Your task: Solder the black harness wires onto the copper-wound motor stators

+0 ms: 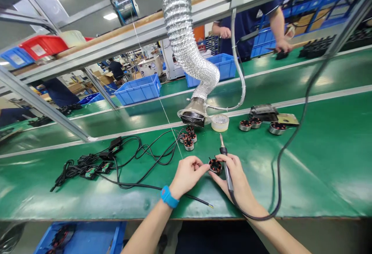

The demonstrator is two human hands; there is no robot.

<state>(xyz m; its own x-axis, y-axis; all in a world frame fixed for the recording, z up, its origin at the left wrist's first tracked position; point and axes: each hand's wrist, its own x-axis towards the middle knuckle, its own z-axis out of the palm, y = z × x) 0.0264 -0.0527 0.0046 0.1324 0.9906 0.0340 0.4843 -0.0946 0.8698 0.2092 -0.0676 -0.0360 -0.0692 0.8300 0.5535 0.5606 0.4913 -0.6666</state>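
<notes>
A small round motor [215, 166] with copper windings and a silver rim is between my hands above the green bench. My left hand [188, 173], with a blue band at the wrist, is closed in a pinch at the motor's left edge. My right hand [236, 178] has a soldering iron [227, 174] lying across it, tip pointing up and away. Its thumb and a fingertip also touch the motor from the right. Below the hands, a black cable [200, 199] ends in stripped, coloured wires. Several similar motors [188, 137] are clustered just beyond my left hand.
A fume duct nozzle [194, 114] hangs over the bench beside a tape roll [220, 122]. More motors [245, 125] sit right of it. Tangled black cables [84, 165] cover the left. The iron's cord [279, 176] loops on the right. A co-worker's hand [283, 45] is across the bench.
</notes>
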